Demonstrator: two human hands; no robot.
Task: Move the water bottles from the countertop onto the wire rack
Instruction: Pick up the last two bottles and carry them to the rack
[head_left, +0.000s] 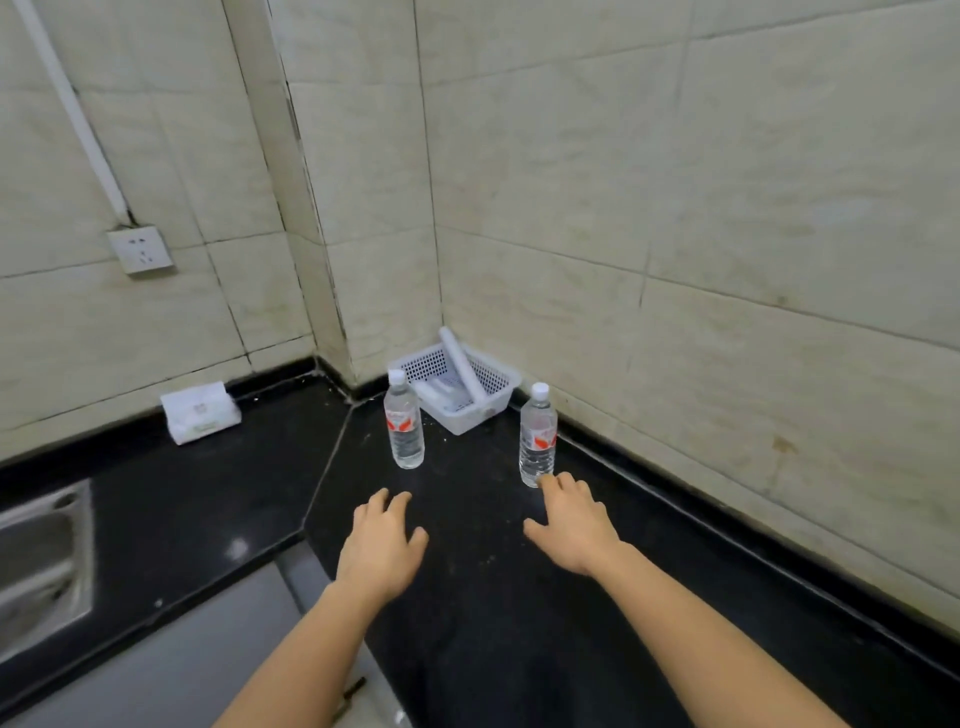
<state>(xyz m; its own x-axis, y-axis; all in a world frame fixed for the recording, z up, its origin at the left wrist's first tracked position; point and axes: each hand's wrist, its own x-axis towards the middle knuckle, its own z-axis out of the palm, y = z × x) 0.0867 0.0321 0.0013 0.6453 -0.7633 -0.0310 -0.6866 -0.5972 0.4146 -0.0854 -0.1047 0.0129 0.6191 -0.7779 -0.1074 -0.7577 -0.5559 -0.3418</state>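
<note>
Two clear water bottles with white caps and red-and-white labels stand upright on the black countertop (467, 597) near the tiled corner. The left bottle (403, 422) is in front of my left hand (382, 543), a short gap away. The right bottle (538, 436) stands just beyond my right hand (569, 522), whose fingertips nearly touch its base. Both hands hover palm down with fingers spread and hold nothing. No wire rack is in view.
A white plastic basket (501, 400) with a white roll in it sits in the corner behind the bottles. A pack of tissues (200, 413) lies against the left wall. A steel sink (41, 561) is at far left, below a wall socket (140, 249).
</note>
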